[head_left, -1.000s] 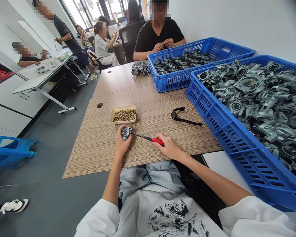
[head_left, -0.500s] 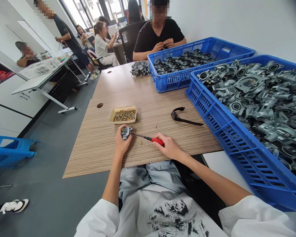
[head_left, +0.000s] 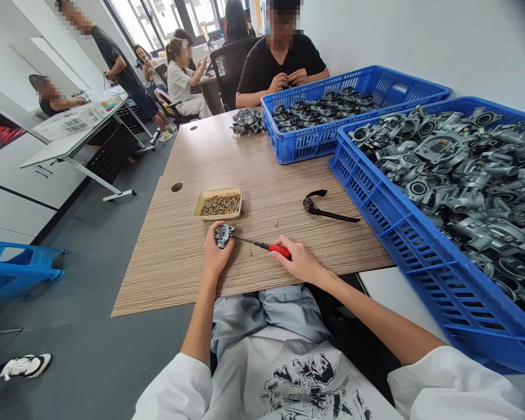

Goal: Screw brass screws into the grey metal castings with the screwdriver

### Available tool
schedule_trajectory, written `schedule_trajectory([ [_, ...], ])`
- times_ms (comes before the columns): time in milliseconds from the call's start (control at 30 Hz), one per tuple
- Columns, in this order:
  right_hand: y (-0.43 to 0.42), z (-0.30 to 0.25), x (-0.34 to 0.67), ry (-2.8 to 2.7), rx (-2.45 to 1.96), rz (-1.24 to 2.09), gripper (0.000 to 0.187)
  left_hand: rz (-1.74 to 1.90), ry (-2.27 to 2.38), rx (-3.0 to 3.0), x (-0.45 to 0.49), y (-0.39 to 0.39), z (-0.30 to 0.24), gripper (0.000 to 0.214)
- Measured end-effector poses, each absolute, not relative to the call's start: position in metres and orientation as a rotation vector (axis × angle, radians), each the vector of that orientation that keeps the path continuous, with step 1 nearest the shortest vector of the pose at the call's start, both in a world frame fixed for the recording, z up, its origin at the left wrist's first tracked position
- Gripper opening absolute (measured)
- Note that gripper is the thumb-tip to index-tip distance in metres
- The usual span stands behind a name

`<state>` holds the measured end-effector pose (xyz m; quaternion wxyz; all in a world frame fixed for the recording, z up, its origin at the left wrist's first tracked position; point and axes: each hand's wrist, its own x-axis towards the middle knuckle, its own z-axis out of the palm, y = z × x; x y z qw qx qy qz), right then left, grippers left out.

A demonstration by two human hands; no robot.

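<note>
So, the left hand [head_left: 217, 249] was curled around a grey metal part [head_left: 224, 234], fingers on one side and thumb on the other, at the near edge of a cream tray [head_left: 195, 206] of small brass and silvery pieces [head_left: 221, 204]. Whether the part rested on the table [head_left: 166, 262] or hung just above it could not be told. The right hand [head_left: 301, 261] was closed about the red handle of a screwdriver [head_left: 273, 249], whose shaft ran leftward, its tip at the right side of the part; the view was too small to show whether the tip was seated in a screw head. Doing this well called, in my judgement, for a firm left grip so the part could not twist, with the thumb clear of the tip's path should it slip. The shaft wanted to lie straight in line with whatever it drove, with light, even pressure along it and turning from the fingers rather than a shove from the arm. Two loose brass pieces [head_left: 251, 252] lay nearby on the wood, one just below the shaft, best left unbrushed by the wrist.
</note>
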<state>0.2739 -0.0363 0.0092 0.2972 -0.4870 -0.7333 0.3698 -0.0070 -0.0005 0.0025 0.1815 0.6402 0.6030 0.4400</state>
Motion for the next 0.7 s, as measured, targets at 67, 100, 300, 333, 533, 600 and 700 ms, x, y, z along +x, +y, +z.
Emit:
schedule_trajectory([
  [67,-0.0361,0.0089,0.2739,-1.951,-1.298,0.981,0.023,1.244,1.702,1.808,-0.0069,-0.0006,0.0031,0.049],
  [100,-0.0361,0.0089,0.2739,-1.952,-1.298,0.98,0.023,1.244,1.702,1.808,-0.0068,-0.0006,0.0033,0.049],
  [300,-0.0358,0.0085,0.2744,-1.952,-1.283,0.987,0.023,1.24,1.697,1.795,-0.0069,-0.0005,0.003,0.048],
  [333,-0.0358,0.0081,0.2744,-1.953,-1.287,0.986,0.022,1.241,1.697,1.796,-0.0071,-0.0003,0.0027,0.048],
  [533,-0.0356,0.0079,0.2744,-1.946,-1.281,0.996,0.022,1.24,1.697,1.794,-0.0077,0.0005,0.0009,0.049],
  [600,-0.0356,0.0087,0.2744,-1.945,-1.28,1.0,0.022,1.244,1.693,1.799,-0.0076,0.0005,0.0012,0.048],
  [700,-0.0358,0.0099,0.2742,-1.948,-1.285,0.99,0.022,1.245,1.693,1.809,-0.0072,0.0003,0.0022,0.048],
])
